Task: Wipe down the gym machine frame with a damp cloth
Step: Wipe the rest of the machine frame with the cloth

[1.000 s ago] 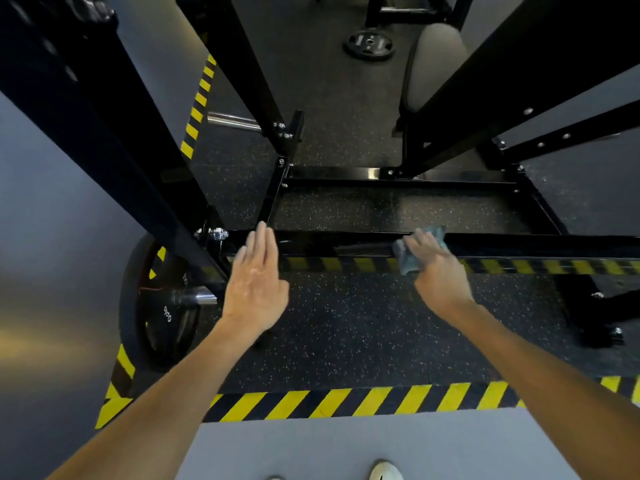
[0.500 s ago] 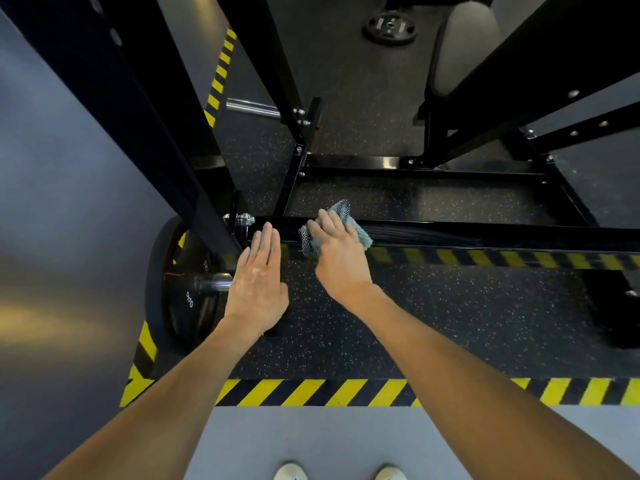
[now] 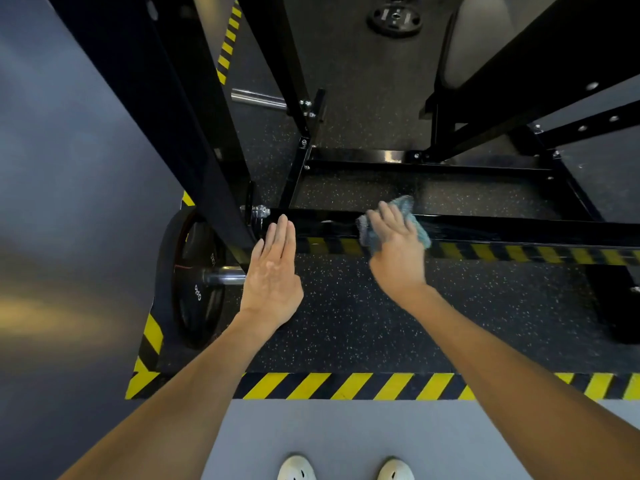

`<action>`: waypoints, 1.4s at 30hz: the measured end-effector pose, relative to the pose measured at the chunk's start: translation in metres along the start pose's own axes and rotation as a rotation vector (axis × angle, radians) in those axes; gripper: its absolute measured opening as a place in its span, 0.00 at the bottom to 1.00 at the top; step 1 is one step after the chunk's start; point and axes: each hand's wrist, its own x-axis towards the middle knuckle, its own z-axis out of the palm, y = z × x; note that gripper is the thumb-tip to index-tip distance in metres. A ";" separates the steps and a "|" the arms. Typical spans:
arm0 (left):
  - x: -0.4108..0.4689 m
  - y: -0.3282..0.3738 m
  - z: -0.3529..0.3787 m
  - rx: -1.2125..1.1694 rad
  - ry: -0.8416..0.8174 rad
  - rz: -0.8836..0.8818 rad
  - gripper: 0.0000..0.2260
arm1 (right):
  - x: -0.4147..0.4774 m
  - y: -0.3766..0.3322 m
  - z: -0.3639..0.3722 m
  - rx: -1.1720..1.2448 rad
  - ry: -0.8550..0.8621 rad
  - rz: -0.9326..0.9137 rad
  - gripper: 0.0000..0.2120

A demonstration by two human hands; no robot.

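Observation:
The gym machine's black lower frame beam (image 3: pixel 519 230) runs left to right low over the speckled rubber floor. A blue-grey cloth (image 3: pixel 406 204) lies on the beam's top. My right hand (image 3: pixel 398 258) presses flat on the cloth with fingers stretched forward over it, and the cloth shows on both sides of the hand. My left hand (image 3: pixel 273 275) is flat with its fingers straight and together. Its fingertips are at the beam's left end, near the bolts, and it holds nothing.
A black slanted upright (image 3: pixel 166 116) rises at the left. A weight plate (image 3: pixel 194 282) on a chrome sleeve (image 3: pixel 225 275) stands beside my left hand. Yellow-black hazard tape (image 3: pixel 346 386) edges the mat. A padded seat (image 3: pixel 485 39) and a loose plate (image 3: pixel 394 19) lie beyond. White shoes (image 3: pixel 298 469) show below.
My right hand slid the cloth left along the beam until it was close to my left hand, then back to the right. My left hand stayed at the beam's left end.

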 end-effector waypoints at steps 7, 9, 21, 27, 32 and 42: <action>-0.001 -0.007 0.000 0.118 0.045 0.053 0.36 | 0.021 -0.077 0.041 0.038 -0.098 -0.233 0.30; -0.001 -0.008 0.001 0.116 0.050 0.060 0.38 | 0.020 -0.065 0.037 0.031 -0.124 -0.267 0.31; -0.001 0.002 0.006 0.092 0.041 -0.015 0.38 | -0.006 -0.012 0.013 -0.012 0.047 0.003 0.35; 0.000 -0.002 0.000 0.161 0.043 0.020 0.36 | 0.012 -0.087 0.042 0.011 -0.052 -0.200 0.28; -0.001 -0.002 0.000 0.137 0.034 -0.006 0.38 | 0.012 -0.040 0.024 -0.131 -0.150 -0.332 0.35; 0.001 0.004 -0.002 0.053 -0.004 -0.037 0.36 | -0.015 0.088 -0.032 -0.184 0.028 -0.050 0.35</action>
